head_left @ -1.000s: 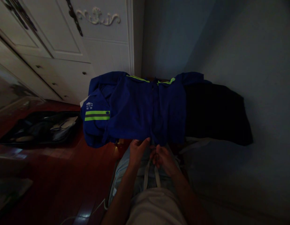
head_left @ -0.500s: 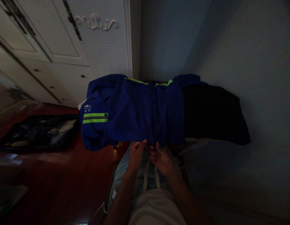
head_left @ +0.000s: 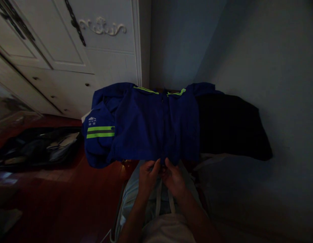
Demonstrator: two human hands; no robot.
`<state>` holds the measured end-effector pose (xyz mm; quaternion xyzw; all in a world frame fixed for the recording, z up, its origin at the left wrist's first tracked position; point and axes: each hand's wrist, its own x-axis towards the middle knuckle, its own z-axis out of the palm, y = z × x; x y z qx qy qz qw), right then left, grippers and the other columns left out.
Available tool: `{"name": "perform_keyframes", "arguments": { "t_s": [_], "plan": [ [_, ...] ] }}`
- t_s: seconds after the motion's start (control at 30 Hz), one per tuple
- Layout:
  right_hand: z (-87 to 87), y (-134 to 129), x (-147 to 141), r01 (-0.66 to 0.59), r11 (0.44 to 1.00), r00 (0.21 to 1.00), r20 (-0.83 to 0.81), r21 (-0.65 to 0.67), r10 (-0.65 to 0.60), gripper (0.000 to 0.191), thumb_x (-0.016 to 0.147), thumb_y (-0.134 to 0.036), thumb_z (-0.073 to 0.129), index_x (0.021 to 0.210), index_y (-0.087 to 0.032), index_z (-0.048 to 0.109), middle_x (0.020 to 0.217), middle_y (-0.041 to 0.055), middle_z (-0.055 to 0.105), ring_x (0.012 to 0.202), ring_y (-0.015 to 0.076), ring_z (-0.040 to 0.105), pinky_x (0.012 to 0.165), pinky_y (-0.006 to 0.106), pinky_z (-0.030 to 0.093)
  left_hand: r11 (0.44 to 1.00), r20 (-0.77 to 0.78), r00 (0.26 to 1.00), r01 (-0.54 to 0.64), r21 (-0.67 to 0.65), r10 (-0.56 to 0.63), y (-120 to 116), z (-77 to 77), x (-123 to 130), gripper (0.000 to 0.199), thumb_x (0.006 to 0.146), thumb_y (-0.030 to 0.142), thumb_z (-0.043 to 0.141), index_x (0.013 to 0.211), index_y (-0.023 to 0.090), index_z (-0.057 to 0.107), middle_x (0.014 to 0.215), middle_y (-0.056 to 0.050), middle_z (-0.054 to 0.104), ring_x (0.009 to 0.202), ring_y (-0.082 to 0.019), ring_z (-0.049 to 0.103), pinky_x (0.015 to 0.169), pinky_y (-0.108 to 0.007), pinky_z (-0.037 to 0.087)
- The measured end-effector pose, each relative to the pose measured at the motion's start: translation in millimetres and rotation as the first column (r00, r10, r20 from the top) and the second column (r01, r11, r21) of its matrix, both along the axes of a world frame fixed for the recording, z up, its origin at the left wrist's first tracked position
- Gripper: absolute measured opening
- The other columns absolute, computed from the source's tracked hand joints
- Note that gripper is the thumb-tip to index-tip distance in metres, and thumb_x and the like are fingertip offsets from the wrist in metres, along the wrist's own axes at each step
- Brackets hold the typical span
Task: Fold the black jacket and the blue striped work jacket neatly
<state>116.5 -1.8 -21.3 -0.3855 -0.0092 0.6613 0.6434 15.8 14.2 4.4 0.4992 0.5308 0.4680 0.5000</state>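
A blue jacket point(head_left: 138, 125) with bright yellow-green stripes lies spread out in front of me, its front zipper line running down the middle. At its lower hem, my left hand point(head_left: 148, 175) pinches the cloth just left of that line. My right hand point(head_left: 173, 177) grips the hem on the other side, thumb on top, close against the left. The small parts between my fingertips are too dark to make out. Black folded cloth point(head_left: 232, 126) lies against the jacket's right side.
A white cabinet point(head_left: 111, 64) with dark handles stands behind on the left, beside a bluish wall point(head_left: 181, 44). An open black suitcase point(head_left: 40, 145) with things inside lies on the reddish floor point(head_left: 62, 199). My legs are below the jacket.
My right hand has come in closer to the left, its fingers now closed on the hem. The whole view has shifted slightly, so the jacket sits a little lower.
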Motion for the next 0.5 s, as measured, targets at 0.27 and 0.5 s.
{"name": "perform_keyframes", "arguments": {
  "t_s": [0.27, 0.5],
  "plan": [
    [-12.6, -2, 0, 0.060, 0.998, 0.981, 0.187, -0.002, -0.059, 0.030, 0.061, -0.031, 0.089, 0.081, -0.022, 0.068, 0.079, 0.0011, 0.069, 0.063, 0.0135, 0.060, 0.056, 0.025, 0.048, 1.000, -0.059, 0.998, -0.019, -0.007, 0.018, -3, -9.4, -3, 0.049, 0.070, 0.058, 0.064, 0.047, 0.016, 0.060, 0.053, -0.003, 0.053, 0.058, -0.012, 0.047, 0.059, -0.023, 0.038],
    [-19.2, 3, -9, -0.010, 1.000, 0.986, 0.165, 0.029, 0.005, 0.039, 0.052, -0.044, 0.092, 0.065, -0.019, 0.064, 0.059, 0.0006, 0.058, 0.052, 0.0119, 0.052, 0.048, 0.024, 0.040, 0.995, -0.035, 0.994, -0.104, -0.008, 0.103, -2, -27.0, -3, 0.066, 0.061, 0.080, 0.063, 0.048, 0.016, 0.057, 0.055, -0.003, 0.051, 0.060, -0.013, 0.047, 0.056, -0.021, 0.040]
  ]
}}
